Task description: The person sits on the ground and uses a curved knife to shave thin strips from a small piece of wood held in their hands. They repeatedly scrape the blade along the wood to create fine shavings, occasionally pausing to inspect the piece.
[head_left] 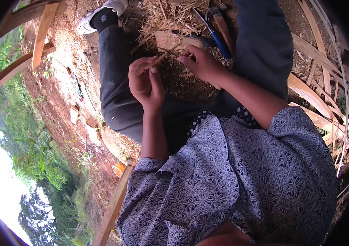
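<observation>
Between my knees, my left hand pinches a thin, pale wooden stick between thumb and fingertips. My right hand is closed just to the right of it, thumb against the curled fingers. A second thin sliver crosses the stick and runs toward the right fingertips. What exactly the right fingers grip is too small to make out. Just beyond the hands lies a flat piece of wood among shavings.
A blue-handled tool with a thin metal shaft lies beside a hammer near my right leg. Wood shavings cover the ground ahead. Long wooden strips pile up on the right. A wooden beam stands near my left elbow.
</observation>
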